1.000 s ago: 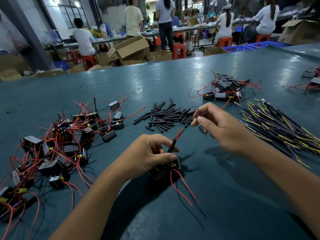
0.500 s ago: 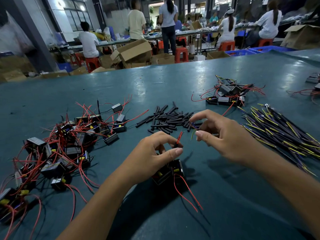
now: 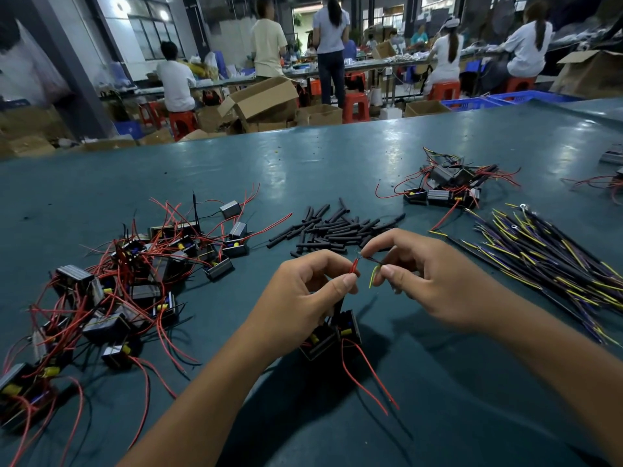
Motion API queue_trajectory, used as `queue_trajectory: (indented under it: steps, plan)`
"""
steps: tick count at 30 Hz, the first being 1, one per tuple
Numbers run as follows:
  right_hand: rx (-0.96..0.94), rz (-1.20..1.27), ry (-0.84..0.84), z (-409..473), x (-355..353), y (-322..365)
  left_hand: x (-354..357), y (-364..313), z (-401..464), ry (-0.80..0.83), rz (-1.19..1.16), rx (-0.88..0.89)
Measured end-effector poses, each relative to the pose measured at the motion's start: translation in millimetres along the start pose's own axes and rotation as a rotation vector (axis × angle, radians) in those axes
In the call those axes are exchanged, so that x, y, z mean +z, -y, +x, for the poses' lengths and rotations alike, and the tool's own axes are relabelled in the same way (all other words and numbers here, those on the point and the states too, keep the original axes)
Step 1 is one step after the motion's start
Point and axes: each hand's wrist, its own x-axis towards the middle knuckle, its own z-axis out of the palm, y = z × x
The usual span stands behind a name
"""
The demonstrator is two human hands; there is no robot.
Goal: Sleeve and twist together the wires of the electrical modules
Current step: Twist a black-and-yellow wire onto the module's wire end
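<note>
My left hand [image 3: 303, 294] pinches the red wire [image 3: 354, 265] of a black electrical module [image 3: 332, 335] that hangs under my palm just above the table. Two loose red leads [image 3: 367, 375] trail from the module toward me. My right hand [image 3: 424, 278] pinches a thin dark wire with a yellow-green end [image 3: 373, 276], its tip meeting the red wire's tip between both hands. A pile of short black sleeves [image 3: 332, 227] lies just beyond my hands.
A heap of modules with red wires [image 3: 128, 284] fills the left of the teal table [image 3: 337, 163]. A smaller group of modules [image 3: 445, 190] sits at the back right. A bundle of dark and yellow wires [image 3: 546, 261] lies right. People work at benches behind.
My right hand has come down and left from the sleeve pile, bringing a thin wire to the red wire. My left hand has risen slightly with the module.
</note>
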Motion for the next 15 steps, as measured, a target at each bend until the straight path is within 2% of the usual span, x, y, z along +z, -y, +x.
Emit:
queue_trajectory:
  steps: [15]
  plan:
    - [0.192, 0.160, -0.001, -2.4, 15.0, 15.8, 1.6, -3.8, -1.5, -0.003, 0.006, 0.032]
